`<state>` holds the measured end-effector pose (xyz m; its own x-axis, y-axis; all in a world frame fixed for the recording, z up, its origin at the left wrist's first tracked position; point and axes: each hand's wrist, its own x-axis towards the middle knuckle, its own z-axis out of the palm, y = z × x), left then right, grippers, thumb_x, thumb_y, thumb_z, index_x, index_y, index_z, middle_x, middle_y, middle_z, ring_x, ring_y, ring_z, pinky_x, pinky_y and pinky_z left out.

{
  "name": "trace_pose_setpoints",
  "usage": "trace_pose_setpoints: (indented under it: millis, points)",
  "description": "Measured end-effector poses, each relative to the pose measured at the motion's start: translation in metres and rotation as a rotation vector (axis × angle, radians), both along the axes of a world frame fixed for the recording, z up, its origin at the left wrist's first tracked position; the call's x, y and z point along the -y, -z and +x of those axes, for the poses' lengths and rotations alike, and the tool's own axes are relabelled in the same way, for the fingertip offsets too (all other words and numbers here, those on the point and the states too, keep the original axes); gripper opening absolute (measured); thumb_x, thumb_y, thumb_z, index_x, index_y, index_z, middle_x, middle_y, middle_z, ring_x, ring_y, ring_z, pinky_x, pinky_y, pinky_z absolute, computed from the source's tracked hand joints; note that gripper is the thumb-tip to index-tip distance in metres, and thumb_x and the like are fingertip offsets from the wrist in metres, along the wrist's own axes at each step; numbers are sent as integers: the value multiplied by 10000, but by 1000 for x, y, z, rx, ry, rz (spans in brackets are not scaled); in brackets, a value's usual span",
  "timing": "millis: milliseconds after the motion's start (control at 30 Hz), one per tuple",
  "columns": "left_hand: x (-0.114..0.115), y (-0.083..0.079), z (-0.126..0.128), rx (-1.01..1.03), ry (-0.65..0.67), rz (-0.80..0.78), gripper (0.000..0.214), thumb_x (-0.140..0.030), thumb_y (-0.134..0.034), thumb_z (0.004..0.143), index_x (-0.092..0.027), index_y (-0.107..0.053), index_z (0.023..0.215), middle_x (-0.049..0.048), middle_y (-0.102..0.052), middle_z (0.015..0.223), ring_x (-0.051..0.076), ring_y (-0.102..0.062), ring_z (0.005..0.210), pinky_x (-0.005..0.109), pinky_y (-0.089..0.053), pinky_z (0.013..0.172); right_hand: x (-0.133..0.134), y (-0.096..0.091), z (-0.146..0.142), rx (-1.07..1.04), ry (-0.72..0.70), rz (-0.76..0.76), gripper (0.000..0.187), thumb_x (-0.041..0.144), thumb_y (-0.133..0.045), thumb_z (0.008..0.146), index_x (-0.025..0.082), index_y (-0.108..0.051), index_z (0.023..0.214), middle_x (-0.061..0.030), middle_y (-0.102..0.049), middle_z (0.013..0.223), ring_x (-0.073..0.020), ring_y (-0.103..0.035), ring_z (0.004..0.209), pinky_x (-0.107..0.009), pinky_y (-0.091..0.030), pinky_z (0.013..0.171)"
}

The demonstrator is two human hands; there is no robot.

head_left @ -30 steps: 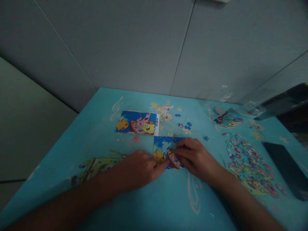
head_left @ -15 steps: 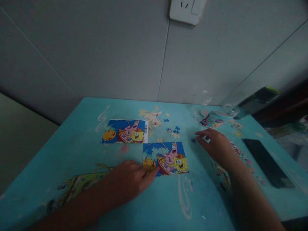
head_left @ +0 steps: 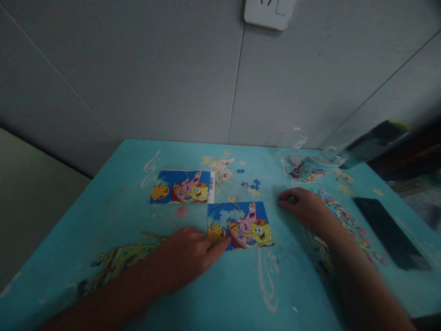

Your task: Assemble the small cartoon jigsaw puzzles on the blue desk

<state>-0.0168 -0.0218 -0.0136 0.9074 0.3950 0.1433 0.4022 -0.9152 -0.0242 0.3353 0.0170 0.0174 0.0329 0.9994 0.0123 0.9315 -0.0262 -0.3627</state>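
I am observing both hands working over a turquoise counter [head_left: 220, 294] printed with cartoon figures. The left hand [head_left: 188, 255] is lying flat with its fingers spread loosely and gripping nothing. Its forefinger is pressing on the lower left corner of the jigsaw puzzle [head_left: 246, 225]. That puzzle is sitting flat near the middle of the counter, almost complete, with pale gaps showing in its upper left part.

The right hand [head_left: 305, 209] is resting just right of the puzzle, clear of its edge. Its fingertips are drawing together over a small blue puzzle piece [head_left: 280, 200] on the counter. I cannot tell whether they are actually clamping it.

A reference picture card [head_left: 182, 186] showing the same scene is lying just beyond the puzzle, to its left. A few loose blue pieces [head_left: 253, 185] are lying between the card and the right hand. A heap of unsorted pieces [head_left: 344, 220] is spreading out behind the right wrist. A dark flat slab [head_left: 389, 232] is lying beyond it, near the counter's right edge. A clear plastic bag [head_left: 310, 168] with printed packaging is lying at the far right, against the wall. A wall socket [head_left: 268, 11] is showing on the wall above.
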Motion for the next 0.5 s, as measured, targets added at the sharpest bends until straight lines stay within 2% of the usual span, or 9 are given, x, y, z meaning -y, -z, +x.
trace_pose_setpoints:
  millis: [200, 367, 433, 500]
  points:
    - [-1, 2, 0, -19, -15, -8, 456, -138, -584, 934, -134, -516, 1384, 53, -712, 849, 192, -647, 655, 330, -477, 586, 0, -4, -3, -79, 14, -27, 184, 355, -639, 843, 226, -759, 898, -26, -692, 697, -186, -621, 606, -301, -439, 547]
    - [-1, -1, 1, -1, -7, 7, 432, -133, -584, 938, -139, -523, 1366, 49, -713, 849, 186, -660, 669, 321, -478, 587, 7, -8, -25, -223, -89, 53, 263, 349, -586, 919, 232, -773, 1062, -53, -749, 891, -195, -643, 733, -329, -491, 673]
    - [-1, -2, 2, 6, -2, 8, 415, -135, -585, 941, -140, -528, 1353, 32, -701, 809, 189, -655, 642, 326, -468, 564, 12, -9, -38, -319, -145, 74, 261, 349, -572, 939, 233, -778, 1051, -54, -757, 947, -189, -641, 753, -325, -498, 687]
    - [-1, -3, 3, -2, -7, -2, 394, -145, -574, 954, -148, -529, 1346, 20, -693, 792, 193, -654, 629, 333, -463, 551, 16, -9, -50, -399, -164, 51, 250, 356, -583, 940, 233, -783, 1024, -45, -760, 916, -177, -631, 717, -315, -495, 655]
